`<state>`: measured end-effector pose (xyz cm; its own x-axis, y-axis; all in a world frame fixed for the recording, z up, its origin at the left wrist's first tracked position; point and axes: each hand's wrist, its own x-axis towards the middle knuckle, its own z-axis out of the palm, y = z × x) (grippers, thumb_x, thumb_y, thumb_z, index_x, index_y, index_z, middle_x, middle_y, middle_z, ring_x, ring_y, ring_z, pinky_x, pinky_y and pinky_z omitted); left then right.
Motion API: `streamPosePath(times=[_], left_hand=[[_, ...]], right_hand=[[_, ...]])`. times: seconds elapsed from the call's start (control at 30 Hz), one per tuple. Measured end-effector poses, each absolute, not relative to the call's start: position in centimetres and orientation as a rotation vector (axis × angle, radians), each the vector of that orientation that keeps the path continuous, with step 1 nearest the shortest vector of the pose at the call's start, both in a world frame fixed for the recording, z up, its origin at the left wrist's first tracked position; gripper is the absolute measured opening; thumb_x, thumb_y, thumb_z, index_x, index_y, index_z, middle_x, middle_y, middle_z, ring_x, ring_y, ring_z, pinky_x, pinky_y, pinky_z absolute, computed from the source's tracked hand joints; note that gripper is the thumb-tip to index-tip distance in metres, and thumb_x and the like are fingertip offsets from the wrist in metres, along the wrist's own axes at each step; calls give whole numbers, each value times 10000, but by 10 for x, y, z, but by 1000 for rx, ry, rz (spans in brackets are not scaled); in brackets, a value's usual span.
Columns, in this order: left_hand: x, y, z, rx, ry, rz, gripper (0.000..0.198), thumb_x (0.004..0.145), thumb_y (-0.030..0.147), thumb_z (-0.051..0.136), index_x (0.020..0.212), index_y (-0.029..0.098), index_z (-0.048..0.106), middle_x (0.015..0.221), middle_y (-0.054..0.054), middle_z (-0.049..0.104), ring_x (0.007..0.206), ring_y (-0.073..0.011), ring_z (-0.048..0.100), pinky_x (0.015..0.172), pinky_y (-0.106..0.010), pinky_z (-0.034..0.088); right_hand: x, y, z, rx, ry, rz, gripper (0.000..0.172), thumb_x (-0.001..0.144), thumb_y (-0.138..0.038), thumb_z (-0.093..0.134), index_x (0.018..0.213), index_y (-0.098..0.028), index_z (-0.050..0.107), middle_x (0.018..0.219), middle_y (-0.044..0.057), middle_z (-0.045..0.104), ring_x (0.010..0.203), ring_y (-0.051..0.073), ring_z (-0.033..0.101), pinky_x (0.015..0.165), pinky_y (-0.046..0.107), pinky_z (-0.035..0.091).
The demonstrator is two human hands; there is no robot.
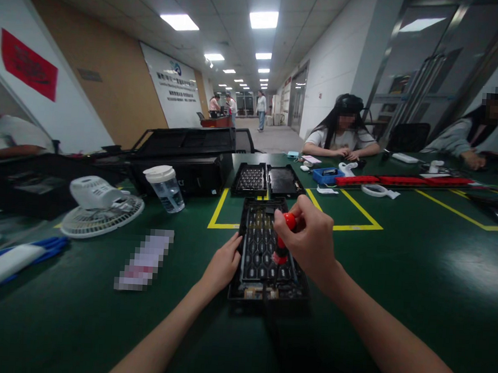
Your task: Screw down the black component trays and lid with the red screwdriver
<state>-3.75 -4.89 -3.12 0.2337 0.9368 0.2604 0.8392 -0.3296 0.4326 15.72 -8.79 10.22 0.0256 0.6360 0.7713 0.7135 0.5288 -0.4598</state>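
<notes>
A black plastic case [299, 291] lies lengthwise in front of me, filled with rows of dark rounded cells [257, 248] with pale marks. Wires or parts of light brown colour show at its near end. My left hand [224, 264] holds the case by its left edge, fingers at the rim. Above the right side of the cells, my right hand [311, 235] is closed around the top of a red and black screwdriver [288, 222]. The screwdriver stands nearly upright, its lower end down among the cells; the exact contact point cannot be made out.
Beyond the case are an open black tray with cells [250, 178] and its flat neighbour [283, 180]. Yellow tape [225, 226] marks the green table. A water cup [164, 187], white fan [100, 205] and black box [186, 177] stand left; a blue tray [326, 175] and co-workers are right.
</notes>
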Motion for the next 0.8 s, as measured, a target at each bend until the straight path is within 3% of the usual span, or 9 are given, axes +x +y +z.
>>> streamPosePath(times=[0.2,0.3,0.43,0.57,0.67,0.8], left_hand=[[-39,-49,-31,2293,1683,723,455,832,164,319,1262,99,452,1380,-91,382,1254,-159,376,1071,-312,264],[-39,-49,-31,2293,1671,746,446,835,168,321,1256,110,460,1379,-83,386,1255,-167,374,1069,-322,275],[-39,-49,-32,2288,1673,751,441,836,167,331,1251,103,465,1376,-91,389,1252,-180,379,1067,-336,284],[-39,-49,-32,2287,1668,772,441,832,156,341,1255,144,464,1380,-62,388,1252,-181,380,1065,-347,291],[-38,-49,-32,2303,1646,769,444,836,155,328,1259,142,461,1382,-58,386,1258,-174,370,1069,-334,283],[-39,-48,-33,2303,1668,749,441,843,167,312,1252,105,465,1373,-87,394,1256,-166,374,1075,-319,263]], right_hand=[[156,-86,104,-1118,-1698,165,203,770,-275,504,682,-196,339,554,-62,370,473,86,384,490,231,288],[157,-84,103,-1041,-1705,366,148,791,-258,473,716,-191,364,615,-43,453,525,95,431,528,238,327],[159,-78,102,-723,-1646,938,71,825,-238,425,836,-169,434,810,23,588,676,122,569,663,287,440],[162,-74,103,-413,-1565,1451,88,814,-207,446,822,-144,507,989,89,608,804,151,614,784,354,464],[163,-71,101,-303,-1527,1577,72,810,-212,492,781,-151,517,859,48,622,700,131,612,708,323,475],[165,-67,97,-197,-1517,1640,165,814,-266,485,698,-151,512,607,-22,524,533,99,525,601,277,444]])
